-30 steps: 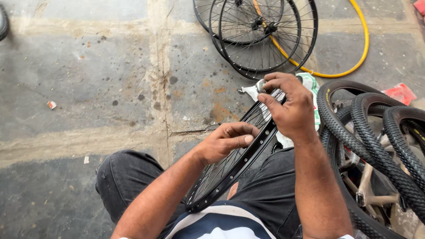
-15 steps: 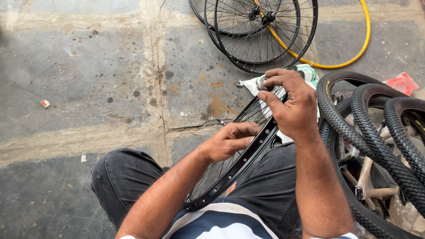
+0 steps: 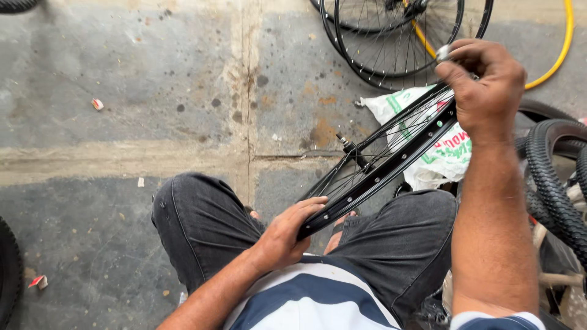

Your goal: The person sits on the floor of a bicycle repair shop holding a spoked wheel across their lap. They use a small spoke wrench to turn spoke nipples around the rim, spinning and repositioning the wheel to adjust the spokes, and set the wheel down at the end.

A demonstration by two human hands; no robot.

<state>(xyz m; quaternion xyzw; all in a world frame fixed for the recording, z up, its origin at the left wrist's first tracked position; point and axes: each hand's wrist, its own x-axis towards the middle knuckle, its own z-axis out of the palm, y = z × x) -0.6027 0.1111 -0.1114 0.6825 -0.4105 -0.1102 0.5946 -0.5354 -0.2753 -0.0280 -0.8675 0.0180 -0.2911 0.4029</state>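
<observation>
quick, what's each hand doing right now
Left hand: closed on the near edge of the black wheel rim.
Right hand: fingers pinched on a small silver tool at the rim's far edge.

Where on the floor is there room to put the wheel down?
Bare concrete floor lies left of the person's knee, with only small scraps. The right is crowded: spoked wheels, white plastic bag, knobby tyres. Left hand and right hand hold the black rim.

The right hand hides the far end of the black rim; its small silvery pinched piece is too tiny to identify. The spare wheels are cropped at the top.
</observation>
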